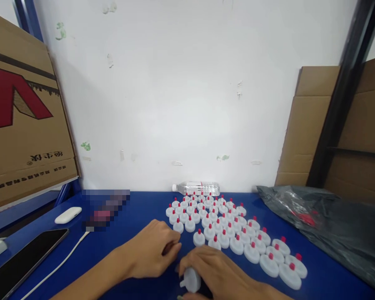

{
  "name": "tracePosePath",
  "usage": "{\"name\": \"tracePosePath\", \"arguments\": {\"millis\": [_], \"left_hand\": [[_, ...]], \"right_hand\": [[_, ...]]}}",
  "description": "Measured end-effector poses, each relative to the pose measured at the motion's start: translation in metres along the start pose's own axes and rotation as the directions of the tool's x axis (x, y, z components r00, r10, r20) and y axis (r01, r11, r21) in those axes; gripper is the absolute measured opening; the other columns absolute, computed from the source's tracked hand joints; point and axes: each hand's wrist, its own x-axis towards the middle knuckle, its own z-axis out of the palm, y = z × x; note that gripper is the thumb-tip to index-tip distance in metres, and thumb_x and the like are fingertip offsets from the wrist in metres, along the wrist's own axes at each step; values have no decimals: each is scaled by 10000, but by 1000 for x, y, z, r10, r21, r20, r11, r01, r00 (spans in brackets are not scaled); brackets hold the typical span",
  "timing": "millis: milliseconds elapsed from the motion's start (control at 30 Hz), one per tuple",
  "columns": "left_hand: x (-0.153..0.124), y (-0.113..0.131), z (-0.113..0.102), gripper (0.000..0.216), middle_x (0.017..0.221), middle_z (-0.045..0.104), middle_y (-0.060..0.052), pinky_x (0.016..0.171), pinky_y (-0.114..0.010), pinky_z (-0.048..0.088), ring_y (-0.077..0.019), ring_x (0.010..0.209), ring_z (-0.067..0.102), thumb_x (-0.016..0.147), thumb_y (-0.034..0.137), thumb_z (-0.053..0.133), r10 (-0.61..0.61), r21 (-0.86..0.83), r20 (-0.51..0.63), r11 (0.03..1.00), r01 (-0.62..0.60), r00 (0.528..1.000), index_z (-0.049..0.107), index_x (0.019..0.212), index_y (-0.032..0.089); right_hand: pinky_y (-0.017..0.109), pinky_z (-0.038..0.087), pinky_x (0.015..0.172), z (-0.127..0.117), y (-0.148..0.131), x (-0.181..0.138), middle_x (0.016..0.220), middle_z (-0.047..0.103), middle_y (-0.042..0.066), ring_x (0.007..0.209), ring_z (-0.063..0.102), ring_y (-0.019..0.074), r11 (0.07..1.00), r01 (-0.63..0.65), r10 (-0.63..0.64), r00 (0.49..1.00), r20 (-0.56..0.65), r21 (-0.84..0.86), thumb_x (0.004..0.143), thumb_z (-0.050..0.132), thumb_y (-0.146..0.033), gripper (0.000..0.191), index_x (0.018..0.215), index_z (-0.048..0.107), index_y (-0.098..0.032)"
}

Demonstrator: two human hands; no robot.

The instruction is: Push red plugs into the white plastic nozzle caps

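Note:
My right hand point(217, 268) is closed around a white round squeeze-bottle lid point(193, 280), tilted so its bare spout points left, with no red tip on it. My left hand point(158, 250) is curled just left of it, thumb against the fingers; whatever lies inside is hidden. Beyond both hands stand several similar white lids point(237, 243) in close rows, spouts up, each topped by a small red cap point(238, 237).
A clear plastic bottle point(200, 188) lies against the wall. On the left are a phone point(28, 258), a white earbud case point(68, 215), a white cable point(56, 266) and a cardboard box point(28, 137). Grey plastic sheeting point(340, 237) covers the right side of the blue table point(121, 225).

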Motion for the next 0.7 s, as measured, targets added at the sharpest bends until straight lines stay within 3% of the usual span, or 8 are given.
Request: {"name": "tracePosePath", "arguments": {"millis": [167,300,467,700], "left_hand": [[-2,7,6,186,643,654,-6,559,-322,286,-197,604,605,882,240,530,4,165,85,986,-18,996,547,699,218],[-1,8,10,251,658,682,-16,542,-325,300,-213,611,648,940,288,498,-10,196,83,981,-7,996,579,713,219],[1,6,12,298,674,696,-26,524,-328,308,-223,620,673,988,305,458,-13,245,82,969,-7,997,597,739,217],[3,9,12,269,761,717,-53,569,-335,401,-259,681,700,1004,299,434,5,365,101,930,-42,995,623,839,202]], "right_hand": [[241,494,880,-3,-2,2,1026,706,-6,953,674,169,999,-26,26,1000,-1,26,843,760,-407,312,1047,571,-266],[268,491,823,4,8,7,925,689,7,865,650,168,1000,-6,6,1000,-5,-5,873,690,-320,165,963,585,-231],[269,464,824,9,12,10,984,679,12,904,621,160,994,98,-100,994,-41,-38,882,678,-298,81,902,633,-234],[300,432,781,10,9,7,876,677,-5,811,613,153,988,4,-28,988,-153,-153,915,611,-209,35,893,635,-224]]}}
